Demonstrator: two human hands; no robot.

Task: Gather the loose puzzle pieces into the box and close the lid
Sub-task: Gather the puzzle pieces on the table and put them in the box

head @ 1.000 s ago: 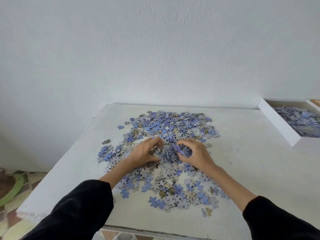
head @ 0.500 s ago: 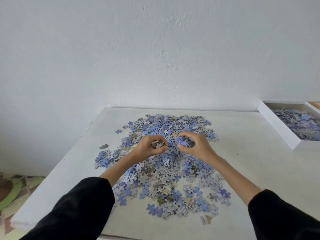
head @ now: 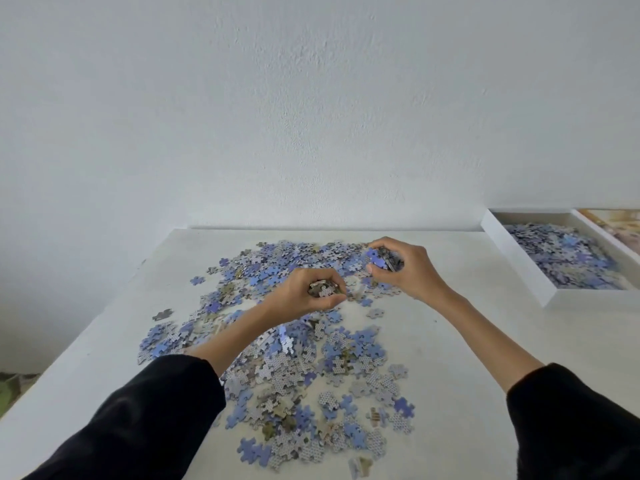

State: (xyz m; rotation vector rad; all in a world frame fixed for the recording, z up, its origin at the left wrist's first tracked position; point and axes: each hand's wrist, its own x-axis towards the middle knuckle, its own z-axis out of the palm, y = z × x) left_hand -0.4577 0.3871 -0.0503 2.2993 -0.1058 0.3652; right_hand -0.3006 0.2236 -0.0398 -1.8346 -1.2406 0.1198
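Head view is showing us both hands loaded. On our left hand (head: 298, 303) the fingers (head: 329, 276) are curling over a small grey and tan handful (head: 322, 291), with the thumb closing in from below. Our right hand (head: 412, 271) is bunching its fingers around a blue and dark clump (head: 382, 260), gripped just as closely. Both hands are hovering just above the loose puzzle pieces (head: 311, 358), which are spreading across the table (head: 467, 341) from the far edge down toward our sleeves (head: 145, 420).

What we are weighing is where the box (head: 516, 258) is lying: off to the right, well apart from both hands, with bare table between. Its long axis is running away from us toward the wall, so its long white side wall is facing the hands, and it is already holding a layer of pieces. Our right hand is the nearer one. Our left is sitting further off, with the right hand between it and the box. We are judging that the right load should go first. A printed panel (head: 613, 223) beyond the box may be the lid, though the frame is cutting it off.
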